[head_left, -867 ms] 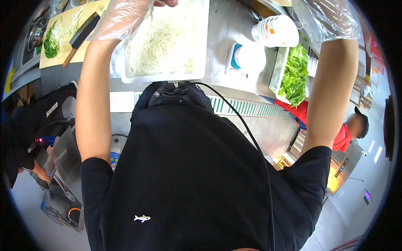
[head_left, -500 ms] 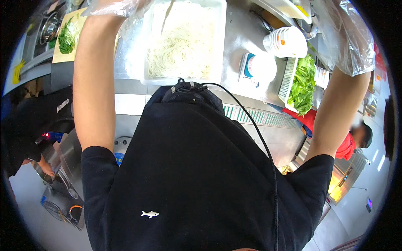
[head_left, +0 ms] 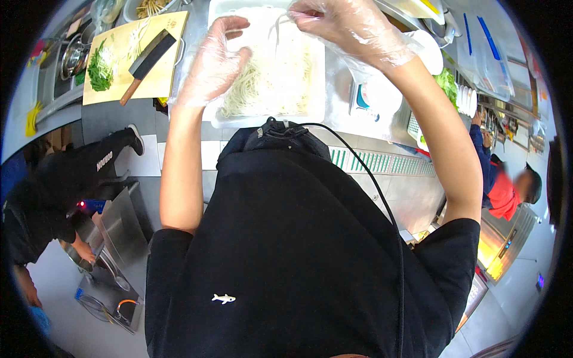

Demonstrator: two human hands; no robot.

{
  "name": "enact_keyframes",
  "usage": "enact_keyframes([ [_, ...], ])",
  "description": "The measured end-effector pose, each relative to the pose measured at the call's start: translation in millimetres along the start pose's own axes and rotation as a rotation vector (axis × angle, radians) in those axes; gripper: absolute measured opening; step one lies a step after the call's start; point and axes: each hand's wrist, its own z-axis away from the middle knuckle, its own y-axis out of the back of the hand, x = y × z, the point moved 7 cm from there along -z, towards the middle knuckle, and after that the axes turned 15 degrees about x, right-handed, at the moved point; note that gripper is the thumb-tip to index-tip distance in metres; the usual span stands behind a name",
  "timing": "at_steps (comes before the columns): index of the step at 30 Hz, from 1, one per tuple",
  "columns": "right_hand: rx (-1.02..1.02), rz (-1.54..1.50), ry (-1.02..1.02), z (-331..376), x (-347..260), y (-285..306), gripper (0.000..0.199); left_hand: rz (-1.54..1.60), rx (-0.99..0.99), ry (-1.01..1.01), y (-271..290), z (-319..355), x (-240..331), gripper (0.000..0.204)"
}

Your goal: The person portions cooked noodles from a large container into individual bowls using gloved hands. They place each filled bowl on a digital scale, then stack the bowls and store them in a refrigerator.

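Note:
Both my hands wear clear plastic gloves over a white rectangular tray of pale thin noodles. My left hand hovers at the tray's left side, fingers curved and apart, holding nothing. Over the far right part of the tray, my right hand has its fingertips pinched together. Thin pale strands hang beside those fingertips and look like noodles. Glare washes out the far part of the tray.
Left of the tray, a cleaver and chopped greens lie on a wooden board. A small scale and leafy greens are to the right. One person works at left, another at right.
Both hands have come from the far edge toward the tray's middle; the right moved well leftward. The cleaver has come into view, and my right forearm now partly covers the white cups and greens.

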Motion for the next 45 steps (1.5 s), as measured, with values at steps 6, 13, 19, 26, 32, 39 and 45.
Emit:
enact_keyframes([
  [6,0.035,-0.077,-0.073,-13.0,-19.0,18.0,0.016,0.1,0.166,-0.07,-5.3,-7.1,72.2,0.035],
  [13,0.095,-0.131,-0.138,-21.1,-27.1,48.9,0.019,0.442,0.095,-0.016,-3.3,-33.5,106.4,0.018],
  [19,0.108,-0.083,-0.157,-8.1,-18.8,59.7,0.019,0.372,0.106,-0.04,2.2,-32.8,135.5,0.014],
  [26,0.164,-0.051,0.002,2.6,-23.7,67.7,0.012,0.304,0.116,-0.066,18.8,-31.0,165.7,0.014],
  [32,0.237,-0.049,0.079,11.9,-35.1,72.2,0.012,0.321,0.128,-0.102,21.7,-26.0,165.4,0.015],
  [39,0.198,-0.046,0.053,6.8,-42.1,59.6,0.013,0.413,0.184,-0.124,29.6,-26.2,153.0,0.014],
  [45,0.297,0.148,0.071,-1.2,-38.4,52.1,0.011,0.388,0.054,-0.129,43.7,-31.8,124.8,0.024],
])
